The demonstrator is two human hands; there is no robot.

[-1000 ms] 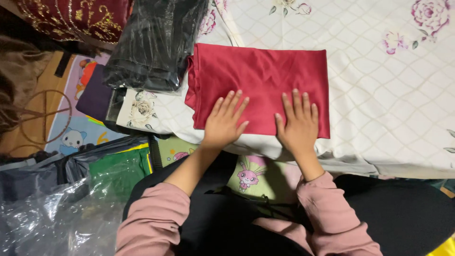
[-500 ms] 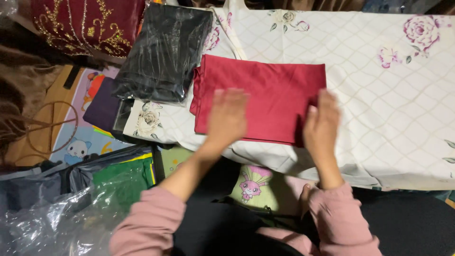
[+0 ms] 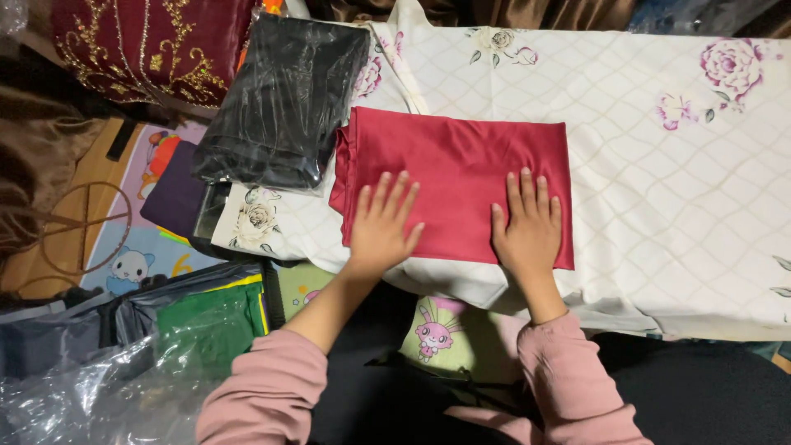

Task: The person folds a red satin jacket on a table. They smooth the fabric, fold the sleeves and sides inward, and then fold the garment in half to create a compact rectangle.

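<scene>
Palms down, fingers spread, the left hand (image 3: pixel 383 222) and right hand (image 3: pixel 527 227) press flat on the folded red cloth (image 3: pixel 457 177), pinning its near edge to the floral sheet (image 3: pixel 659 165); a black wrapped bundle (image 3: pixel 280 103) lies just beside it.

A table under a white flowered cloth (image 3: pixel 659 165) — on it a folded red cloth (image 3: pixel 461 173) and a black bagged bundle (image 3: pixel 280 107).

Clear plastic bag (image 3: pixel 74 395) — cut off, bottom-left
</scene>
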